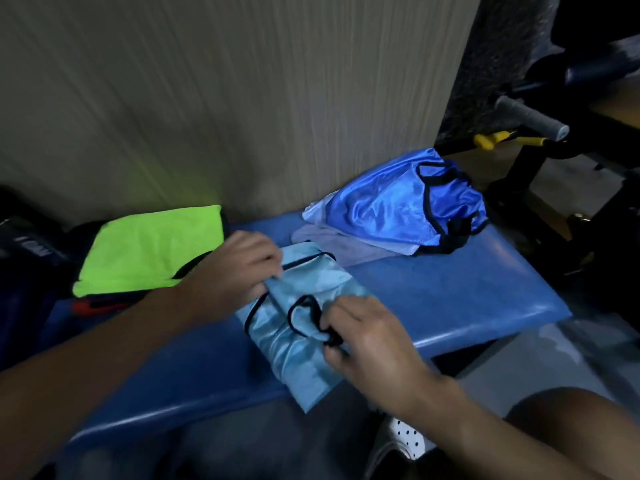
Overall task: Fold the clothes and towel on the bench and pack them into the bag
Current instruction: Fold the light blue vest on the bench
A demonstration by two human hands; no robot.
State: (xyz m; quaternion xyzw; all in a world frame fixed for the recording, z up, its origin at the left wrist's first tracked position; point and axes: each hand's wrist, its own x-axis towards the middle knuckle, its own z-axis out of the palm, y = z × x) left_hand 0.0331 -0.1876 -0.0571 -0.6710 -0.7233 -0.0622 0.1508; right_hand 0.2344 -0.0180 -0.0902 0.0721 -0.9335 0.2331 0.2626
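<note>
From the head view, a padded blue bench (450,289) runs along a beige wall (242,98) with fine vertical grain. To the right, gym equipment stands over a grey floor (554,358), showing a grey foam-grip handle (530,114) and a yellow fitting (491,138). At the bench's left end a folded neon-green towel (149,251) lies on top of a dark bag (31,258). At the far right end, against the wall, a shiny royal-blue jersey (388,209) with black trim sits crumpled on a paler garment (329,244). In the middle a light-blue jersey (301,344) with black piping lies partly folded across the seat, its near end hanging over the front edge. The left hand (239,268) has its fingers curled down onto the jersey's far left edge, gripping the cloth there. The right hand (367,341) pinches a bunched fold beside a black-trimmed opening, fingers drawn together on the fabric. Below the bench, a white perforated shoe (408,438) shows.
</note>
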